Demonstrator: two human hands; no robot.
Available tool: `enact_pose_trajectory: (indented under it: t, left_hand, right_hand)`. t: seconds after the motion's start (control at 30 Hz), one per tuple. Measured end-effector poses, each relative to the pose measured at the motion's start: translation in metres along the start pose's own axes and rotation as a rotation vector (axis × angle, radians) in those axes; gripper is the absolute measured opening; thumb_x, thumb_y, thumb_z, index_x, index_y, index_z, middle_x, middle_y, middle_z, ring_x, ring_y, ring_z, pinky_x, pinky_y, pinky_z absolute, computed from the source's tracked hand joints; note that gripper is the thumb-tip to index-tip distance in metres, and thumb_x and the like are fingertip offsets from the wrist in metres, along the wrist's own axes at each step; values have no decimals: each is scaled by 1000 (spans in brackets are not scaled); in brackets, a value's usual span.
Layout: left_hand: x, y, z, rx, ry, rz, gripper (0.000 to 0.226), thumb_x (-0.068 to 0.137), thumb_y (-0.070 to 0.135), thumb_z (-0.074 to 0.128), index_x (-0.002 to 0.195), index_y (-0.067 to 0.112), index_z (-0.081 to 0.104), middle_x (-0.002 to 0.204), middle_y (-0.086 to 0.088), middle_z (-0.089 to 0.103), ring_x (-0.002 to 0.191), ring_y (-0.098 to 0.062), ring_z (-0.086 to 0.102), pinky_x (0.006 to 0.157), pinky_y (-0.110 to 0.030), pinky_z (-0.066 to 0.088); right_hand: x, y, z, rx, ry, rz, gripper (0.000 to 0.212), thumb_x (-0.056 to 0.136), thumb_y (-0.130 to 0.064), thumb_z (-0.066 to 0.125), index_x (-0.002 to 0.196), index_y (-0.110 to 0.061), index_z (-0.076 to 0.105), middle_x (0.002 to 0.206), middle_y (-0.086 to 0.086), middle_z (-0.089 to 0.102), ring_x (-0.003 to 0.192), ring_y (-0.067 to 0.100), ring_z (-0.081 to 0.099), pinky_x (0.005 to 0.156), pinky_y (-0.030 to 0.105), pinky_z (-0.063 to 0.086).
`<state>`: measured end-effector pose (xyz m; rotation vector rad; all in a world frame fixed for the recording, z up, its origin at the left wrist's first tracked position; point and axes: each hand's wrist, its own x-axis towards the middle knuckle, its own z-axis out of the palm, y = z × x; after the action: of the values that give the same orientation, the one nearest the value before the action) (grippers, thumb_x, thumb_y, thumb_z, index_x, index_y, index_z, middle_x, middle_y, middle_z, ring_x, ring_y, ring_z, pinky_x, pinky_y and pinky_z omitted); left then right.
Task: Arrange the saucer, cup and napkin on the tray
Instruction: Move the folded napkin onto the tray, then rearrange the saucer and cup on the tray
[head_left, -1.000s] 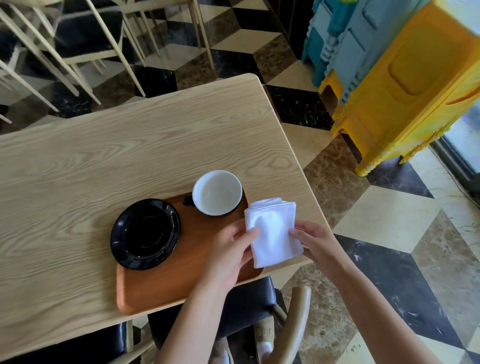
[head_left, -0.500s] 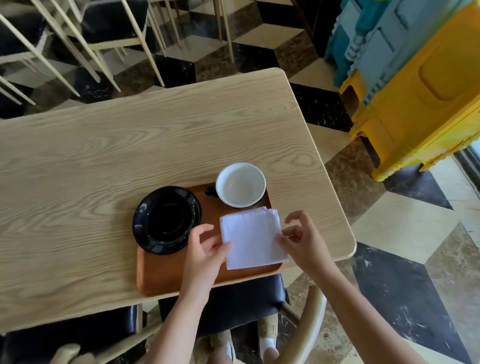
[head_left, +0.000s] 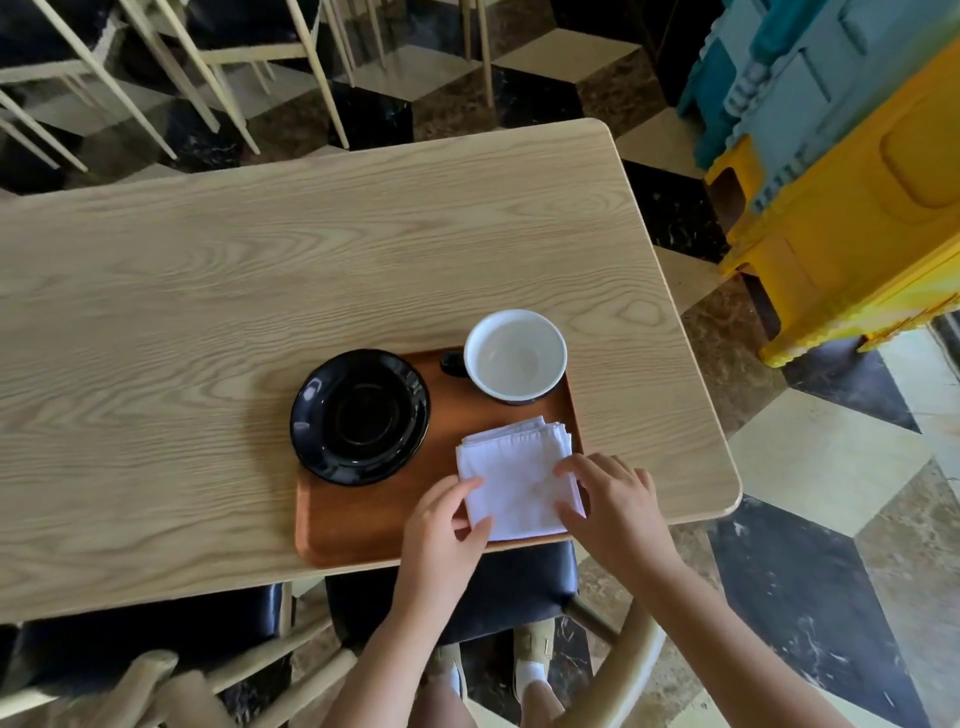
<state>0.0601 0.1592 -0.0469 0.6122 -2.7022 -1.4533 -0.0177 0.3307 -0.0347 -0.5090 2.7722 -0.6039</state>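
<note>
A brown wooden tray (head_left: 363, 525) lies at the table's near edge. On its left side rests a black saucer (head_left: 359, 415), which overhangs the tray's left rim. A white cup (head_left: 514, 356) with a dark handle stands upright in the tray's far right corner. The folded white napkin (head_left: 514, 478) lies flat on the tray's near right part, in front of the cup. My left hand (head_left: 441, 535) pinches the napkin's near left corner between thumb and forefinger. My right hand (head_left: 613, 504) rests spread fingertips on the napkin's right edge.
The light wooden table (head_left: 260, 260) ends just right of the tray. A dark-seated chair (head_left: 467, 592) is tucked under the near edge. Yellow and blue plastic stools (head_left: 841, 182) are stacked on the floor at the right. Pale chair legs (head_left: 156, 67) crowd the far side.
The napkin went from held above the tray's right edge to lying flat on the tray in front of the cup. Both hands followed it down; my right hand now rests on it.
</note>
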Motion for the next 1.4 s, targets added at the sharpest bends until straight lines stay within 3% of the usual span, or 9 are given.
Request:
enact_pose_trajectory:
  t: [0.17, 0.27, 0.4, 0.57, 0.77, 0.9, 1.07, 1.2, 1.4]
  left_hand:
    - [-4, -5, 3, 211, -47, 111, 47, 75, 8, 74, 119, 10, 59, 124, -7, 56, 113, -21, 55, 95, -27, 46]
    - [-7, -9, 3, 372, -41, 231, 49, 71, 10, 77, 118, 8, 60, 134, -17, 50, 126, -30, 46, 101, -31, 37]
    - [-8, -13, 5, 586, -80, 349, 53, 79, 18, 67, 129, 7, 50, 147, -16, 35, 137, -30, 27, 102, -46, 42]
    - [-6, -18, 2, 734, -193, 352, 56, 91, 40, 31, 142, 17, 31, 153, -9, 23, 140, -24, 19, 106, -49, 36]
    - [-9, -28, -1, 847, -279, 356, 69, 87, 59, 26, 147, 27, 10, 156, -12, 9, 142, -26, 9, 109, -53, 19]
    - [-8, -24, -5, 866, -310, 353, 70, 87, 59, 24, 147, 26, 11, 155, -13, 11, 142, -28, 10, 108, -53, 21]
    - [-5, -19, -21, 850, -326, 424, 64, 89, 55, 21, 145, 25, 19, 155, -12, 15, 142, -25, 8, 111, -53, 17]
    - [-4, -24, -56, 763, -246, 425, 59, 90, 49, 31, 141, 20, 30, 151, -11, 31, 140, -23, 22, 109, -51, 29]
    - [5, -59, -112, 764, -167, 311, 59, 93, 48, 29, 144, 18, 27, 154, -14, 19, 143, -24, 11, 114, -50, 19]
  right_hand:
    - [-10, 2, 1, -76, 89, -29, 36, 59, -15, 80, 92, -16, 66, 82, 5, 63, 76, 30, 60, 68, 40, 46]
    - [-12, 4, 0, -131, 120, -103, 52, 59, -15, 82, 107, -14, 66, 101, 12, 66, 90, 35, 63, 72, 42, 54]
    - [-16, 6, 6, -286, 69, -279, 46, 82, -27, 53, 128, -18, 54, 138, 12, 51, 126, 36, 47, 94, 50, 46]
    - [-19, 6, 9, -316, 3, -261, 48, 87, -31, 34, 129, -19, 54, 141, 9, 47, 128, 33, 44, 96, 50, 45]
    - [-17, 8, 10, -308, -60, -242, 51, 89, -36, 30, 136, -23, 44, 148, 5, 36, 136, 30, 27, 106, 50, 34]
    - [-18, 1, 7, -359, -41, -225, 52, 90, -43, 26, 132, -22, 50, 143, 7, 44, 131, 32, 39, 100, 57, 36]
    - [-18, -21, 15, -306, 111, -161, 40, 75, -17, 73, 114, -11, 65, 129, 15, 59, 121, 35, 53, 96, 59, 41]
    - [-7, -63, 29, -227, 175, -209, 41, 73, -15, 76, 113, -9, 65, 126, 17, 61, 119, 35, 55, 96, 57, 44]
    - [26, -121, 51, -215, 169, -380, 45, 73, -15, 73, 116, -12, 62, 129, 10, 60, 122, 29, 53, 95, 52, 46]
